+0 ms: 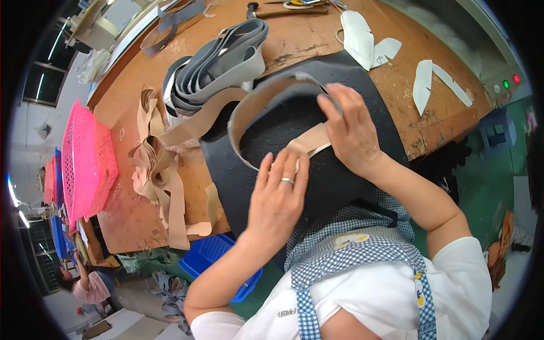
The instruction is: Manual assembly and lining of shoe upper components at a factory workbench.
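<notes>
Widest on my feed is the orange-brown worktop (122, 229), filling the upper and middle frame, scuffed and darkly stained, chipped along its right edge. Green floor (481, 195) shows at the right and below it. A black mat (340, 187), speckled with small marks, covers the worktop at centre. At far left I see a pink basket (93, 164) beside the worktop; grey strips (192, 79) lie looped at upper left of centre, above heaped beige strips (164, 170). A blue basket (204, 258) sits lower, under the near edge.

A tan band (241, 116) curves over the mat at mid-frame. My right hand (352, 130) grasps its right side; my left hand (277, 195) rests its fingers on the lower stretch, and I cannot tell whether it grips.

White cut pieces (422, 88) lie upper right, near small red and green lamps (516, 79).
</notes>
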Demonstrator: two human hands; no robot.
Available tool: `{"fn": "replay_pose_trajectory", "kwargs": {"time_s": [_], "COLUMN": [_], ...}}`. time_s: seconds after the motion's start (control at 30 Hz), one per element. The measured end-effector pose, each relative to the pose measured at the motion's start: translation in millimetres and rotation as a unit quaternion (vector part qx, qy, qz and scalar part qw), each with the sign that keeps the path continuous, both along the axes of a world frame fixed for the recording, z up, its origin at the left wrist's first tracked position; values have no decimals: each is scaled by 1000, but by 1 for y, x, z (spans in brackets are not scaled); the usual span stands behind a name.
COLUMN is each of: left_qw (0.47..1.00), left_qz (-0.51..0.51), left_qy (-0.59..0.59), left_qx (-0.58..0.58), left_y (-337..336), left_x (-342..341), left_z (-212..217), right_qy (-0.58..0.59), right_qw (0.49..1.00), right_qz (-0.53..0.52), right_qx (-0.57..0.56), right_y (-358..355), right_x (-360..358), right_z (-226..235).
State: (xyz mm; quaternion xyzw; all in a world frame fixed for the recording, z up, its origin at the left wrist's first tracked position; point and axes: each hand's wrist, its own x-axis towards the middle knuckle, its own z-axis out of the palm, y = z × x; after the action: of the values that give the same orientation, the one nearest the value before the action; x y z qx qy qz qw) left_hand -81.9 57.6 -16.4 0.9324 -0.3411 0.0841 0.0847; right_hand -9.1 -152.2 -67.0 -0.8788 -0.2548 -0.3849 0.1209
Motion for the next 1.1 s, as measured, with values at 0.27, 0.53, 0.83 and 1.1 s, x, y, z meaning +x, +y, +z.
{"fn": "replay_pose_trajectory", "kwargs": {"time_s": [0.27,0.53,0.83,1.1], "left_qw": [993,995,985,980], "left_qz": [85,31,96,19], "left_qy": [-24,-59,137,131], "left_qx": [-82,-71,50,-152], "left_y": [0,9,1,-31], "left_x": [2,-15,-22,3], "left_z": [-35,-44,-6,-25], "right_qy": [235,200,227,196], "right_qw": [946,975,944,967], "right_qz": [224,84,41,85], "right_qx": [-13,-38,235,138], "right_y": [-3,26,0,-14], "right_x": [-23,-40,-60,-70], "right_z": [8,-2,-5,-4]}}
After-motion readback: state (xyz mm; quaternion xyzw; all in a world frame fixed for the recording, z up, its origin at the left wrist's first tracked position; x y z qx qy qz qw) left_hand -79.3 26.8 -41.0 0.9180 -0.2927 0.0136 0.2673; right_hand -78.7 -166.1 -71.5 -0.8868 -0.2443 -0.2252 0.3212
